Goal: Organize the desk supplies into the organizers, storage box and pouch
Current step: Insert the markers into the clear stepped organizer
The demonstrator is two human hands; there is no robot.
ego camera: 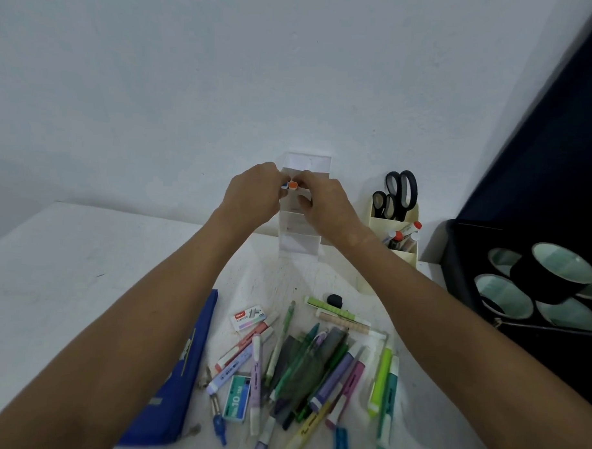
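A clear tiered organizer [306,164] stands against the wall at the back of the white desk [69,250]. My left hand [255,192] and my right hand [322,198] meet in front of its upper tier. Between their fingertips sits a small orange-capped item [292,184] with a blue one beside it; both hands pinch them. Near the front of the desk lies a loose pile of highlighters and pens [316,369]. A blue pouch [178,381] lies at its left, partly under my left forearm.
A cream organizer [410,215] at back right holds black scissors [398,194] and glue sticks [405,233]. A black storage box [461,250] at right holds several tape rolls [554,270]. Two staple boxes [247,316], a black sharpener [335,299] and a compass lie among the pens.
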